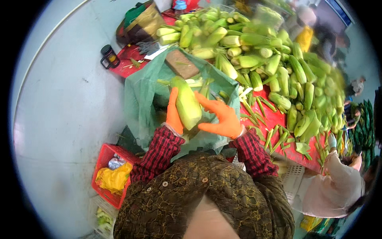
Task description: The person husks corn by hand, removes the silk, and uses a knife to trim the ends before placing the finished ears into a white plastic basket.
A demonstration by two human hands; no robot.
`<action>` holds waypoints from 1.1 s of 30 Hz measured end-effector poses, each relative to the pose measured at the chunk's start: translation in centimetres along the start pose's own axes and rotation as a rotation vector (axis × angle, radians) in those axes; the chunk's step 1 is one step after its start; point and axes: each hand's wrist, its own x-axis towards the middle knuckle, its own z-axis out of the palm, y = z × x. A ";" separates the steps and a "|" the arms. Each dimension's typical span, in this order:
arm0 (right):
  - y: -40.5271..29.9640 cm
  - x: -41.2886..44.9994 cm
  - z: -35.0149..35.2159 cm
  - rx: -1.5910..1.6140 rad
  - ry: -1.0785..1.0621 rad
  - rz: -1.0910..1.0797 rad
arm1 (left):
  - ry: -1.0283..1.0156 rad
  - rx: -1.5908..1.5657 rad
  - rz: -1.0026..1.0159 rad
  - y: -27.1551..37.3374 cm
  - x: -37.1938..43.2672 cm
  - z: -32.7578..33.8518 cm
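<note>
A pale green ear of corn in its husk (187,104) stands at a slant before me, over a green woven plastic sheet (138,86). Its left side and underside rest against my left hand (174,115), in an orange glove; the fingers behind the ear are hidden. To the right of the ear is my right hand (222,118), gloved in orange too. Its thumb and fingers are spread, with nothing between them, and the fingertips come close to the husk. Beyond the ear a reddish-brown block (182,64) lies on the sheet, among loose husk pieces.
A large heap of husked-in corn ears (256,53) covers the red table (298,155) ahead and right. Cut stalk ends (277,139) lie nearer. A black mug (109,56) stands at left, a red crate (103,155) below. A co-worker's pale sleeve (334,185) is at right.
</note>
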 end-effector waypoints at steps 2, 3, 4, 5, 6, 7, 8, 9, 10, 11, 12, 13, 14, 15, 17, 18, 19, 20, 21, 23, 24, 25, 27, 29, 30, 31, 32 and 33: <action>-0.3 0.5 1.5 -0.208 -0.058 -0.057 | 0.075 -0.088 0.009 0.0 0.1 -2.3; -0.3 0.8 1.8 -0.357 -0.079 -0.048 | 0.066 -0.088 0.008 -0.2 0.3 -2.7; -0.4 1.2 1.7 -0.366 -0.111 -0.032 | 0.048 -0.113 -0.018 -0.5 0.4 -3.2; -0.2 1.1 2.2 -0.379 -0.094 -0.019 | 0.026 -0.134 -0.052 -1.0 0.3 -3.5; 0.2 1.0 2.4 -0.428 -0.107 -0.057 | 0.006 -0.117 -0.030 -1.6 0.6 -3.2; 0.3 0.8 2.0 -0.502 -0.106 -0.080 | -0.035 -0.126 -0.064 -1.6 0.2 -2.8; -0.3 1.1 2.6 -0.503 -0.132 -0.057 | -0.039 -0.094 -0.062 -1.2 -0.1 -3.7; -0.2 1.4 3.5 -0.518 -0.139 -0.014 | 0.034 -0.059 -0.027 -1.4 -0.1 -4.1; 0.4 1.4 4.7 -0.537 -0.110 -0.051 | -0.022 -0.071 -0.024 -1.2 0.4 -6.6; 1.2 1.7 5.7 -0.477 -0.081 -0.075 | -0.152 -0.079 0.001 -0.7 0.2 -7.1; 2.2 1.9 6.7 -0.510 -0.064 -0.083 | -0.170 -0.044 -0.012 -0.6 0.2 -7.8; 2.8 2.1 7.6 -0.525 -0.062 -0.100 | -0.168 -0.008 -0.007 -0.4 0.2 -8.7; 3.0 2.2 8.2 -0.531 -0.054 -0.105 | -0.109 -0.009 0.002 -0.4 0.4 -9.6; 3.3 2.2 8.6 -0.534 -0.049 -0.107 | -0.044 -0.010 0.011 -0.5 0.8 -10.5; 4.1 1.6 8.9 -0.553 0.037 -0.063 | -0.328 -0.028 -0.063 -1.0 1.2 -10.3; 4.7 1.3 8.6 -0.448 0.086 0.018 | -0.246 0.006 -0.092 -1.6 0.7 -8.7; 4.5 1.3 8.4 -0.331 0.120 0.080 | -0.153 0.040 -0.098 -1.6 -0.1 -7.7; 4.2 1.2 8.3 -0.299 0.127 0.132 | -0.161 0.045 -0.101 -1.6 -0.4 -7.1; 3.7 1.2 8.2 -0.299 0.127 0.127 | -0.088 0.026 -0.099 -1.4 -0.8 -6.7; 3.1 1.6 7.5 -0.156 0.154 0.127 | 0.059 -0.013 -0.089 -0.8 -1.4 -6.0; 3.3 1.7 6.9 -0.155 0.157 0.131 | 0.060 -0.011 -0.093 -0.6 -1.8 -5.6; 3.8 2.0 6.0 -0.116 0.219 0.170 | -0.048 0.096 -0.128 -0.4 -2.1 -5.2; 5.8 2.7 3.8 -0.137 0.300 0.240 | -0.155 0.199 -0.163 -0.1 -3.3 -4.5; 8.8 3.1 1.3 -0.321 0.396 0.278 | 0.027 0.370 -0.204 0.1 -4.9 -4.1; 9.7 3.3 -0.3 -0.239 0.491 0.389 | -0.062 0.356 -0.235 1.0 -5.5 -5.8; 11.2 3.0 -2.0 -0.342 0.572 0.481 | -0.054 0.355 -0.231 1.6 -5.9 -6.1; 12.5 2.9 -3.2 -0.194 0.603 0.554 | -0.082 0.355 -0.185 2.6 -6.9 -6.5; 13.7 2.9 -3.6 -0.242 0.560 0.669 | -0.102 0.354 -0.137 3.3 -8.0 -7.0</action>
